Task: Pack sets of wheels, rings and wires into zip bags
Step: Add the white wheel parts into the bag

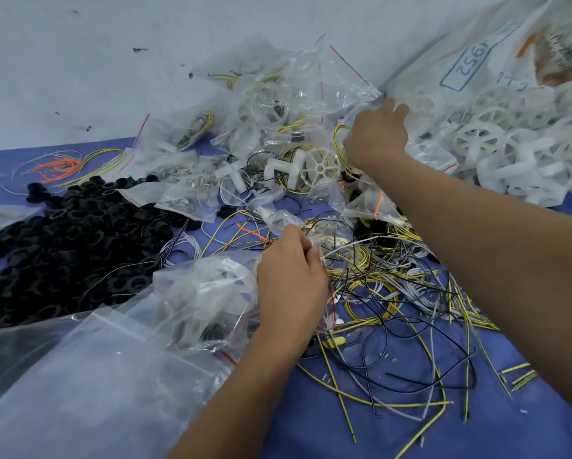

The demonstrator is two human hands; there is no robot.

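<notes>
The left hand (pixel 291 279) pinches a zip bag (pixel 211 293) near the table's (pixel 361 409) front edge, a wheel already inside, while the right hand (pixel 375 135) reaches to the white wheels (pixel 476 140) at the far right — whether its fingers are grasping anything I cannot tell. Loose wires (pixel 394 286) between could snag a sleeveless forearm on the way back — dragging tangles off or spilling the bag.

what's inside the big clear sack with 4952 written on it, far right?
White plastic wheels with spokes, piled against the sack wall and spilling out below. The right hand reaches at its edge. Deeper contents are hidden by glare and blur.
</notes>
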